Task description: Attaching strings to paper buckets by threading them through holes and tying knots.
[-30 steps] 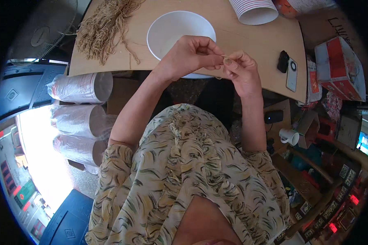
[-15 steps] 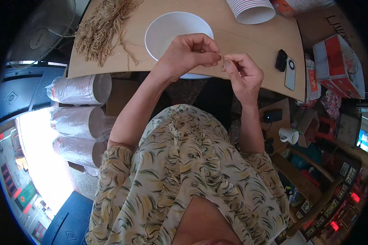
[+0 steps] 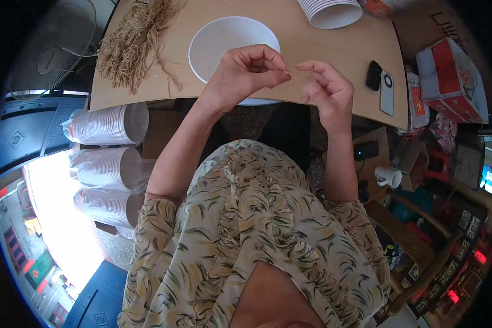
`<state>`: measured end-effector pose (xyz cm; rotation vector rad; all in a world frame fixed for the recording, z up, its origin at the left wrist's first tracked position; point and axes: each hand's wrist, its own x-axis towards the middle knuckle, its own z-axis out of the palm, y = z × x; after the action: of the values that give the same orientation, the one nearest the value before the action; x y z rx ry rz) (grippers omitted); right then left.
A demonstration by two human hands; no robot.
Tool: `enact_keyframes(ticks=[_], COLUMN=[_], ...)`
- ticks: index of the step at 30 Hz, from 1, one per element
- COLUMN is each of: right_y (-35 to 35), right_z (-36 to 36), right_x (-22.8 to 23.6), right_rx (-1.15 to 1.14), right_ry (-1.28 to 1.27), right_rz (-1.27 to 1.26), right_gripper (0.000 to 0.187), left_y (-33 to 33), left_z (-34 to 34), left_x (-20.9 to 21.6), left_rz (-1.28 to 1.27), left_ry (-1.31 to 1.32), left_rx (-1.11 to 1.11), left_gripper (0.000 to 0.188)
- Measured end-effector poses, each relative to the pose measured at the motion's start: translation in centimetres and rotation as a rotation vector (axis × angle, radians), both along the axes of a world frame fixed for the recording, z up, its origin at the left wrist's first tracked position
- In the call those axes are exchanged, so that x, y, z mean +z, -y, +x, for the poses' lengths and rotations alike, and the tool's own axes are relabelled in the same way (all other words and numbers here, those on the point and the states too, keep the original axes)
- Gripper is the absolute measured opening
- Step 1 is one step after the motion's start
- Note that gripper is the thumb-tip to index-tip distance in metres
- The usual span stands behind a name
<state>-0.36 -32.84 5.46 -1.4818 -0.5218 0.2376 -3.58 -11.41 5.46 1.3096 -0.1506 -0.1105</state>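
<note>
Above the table's near edge, my left hand is closed in a pinch, thumb against fingertips. A tiny pale speck shows at its tips, too small to name. To its right, my right hand is apart from it, index finger stretched out and thumb blurred by motion; nothing shows between its fingers. Behind and partly under my left hand stands a large round white tub. A tangled heap of tan, string-like strands lies at the table's far left, with a few loose strands trailing toward me.
On the tan table are a stack of white tubs, a black object and a phone. Plastic-wrapped tub stacks lie left. A red-and-white box, mug and wooden chair are at right; a fan stands far left.
My right hand has parted from my left fingertips and opened, its index finger lifting. My left hand keeps its pinch, nearly in place. The whole view has shifted slightly.
</note>
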Motion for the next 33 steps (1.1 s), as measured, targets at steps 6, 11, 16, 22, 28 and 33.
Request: enact_keyframes(ticks=[6, 11, 16, 22, 28, 33], right_y=[-0.1, 0.0, -0.1, 0.0, 0.1, 0.1], right_z=[-0.6, -0.3, -0.1, 0.5, 0.5, 0.3], right_x=[0.8, 0.6, 1.1, 0.0, -0.2, -0.3], right_rx=[0.039, 0.057, 0.072, 0.11, 0.139, 0.058], right_ry=[-0.042, -0.066, -0.151, 0.056, -0.001, 0.064], right_rz=[-0.076, -0.037, -0.033, -0.021, -0.072, -0.035], right_gripper=[0.028, 0.028, 0.028, 0.025, 0.023, 0.018], left_y=[0.1, 0.2, -0.1, 0.0, -0.1, 0.0], left_z=[0.1, 0.1, 0.0, -0.1, -0.1, -0.1], left_x=[0.0, -0.3, -0.1, 0.1, 0.1, 0.3], left_rz=[0.001, -0.008, 0.015, 0.046, 0.069, 0.078], left_ry=[0.005, 0.082, 0.08, 0.077, 0.049, 0.042], left_rx=[0.022, -0.004, -0.033, -0.05, -0.063, -0.076], left_gripper=[0.007, 0.008, 0.009, 0.01, 0.011, 0.011])
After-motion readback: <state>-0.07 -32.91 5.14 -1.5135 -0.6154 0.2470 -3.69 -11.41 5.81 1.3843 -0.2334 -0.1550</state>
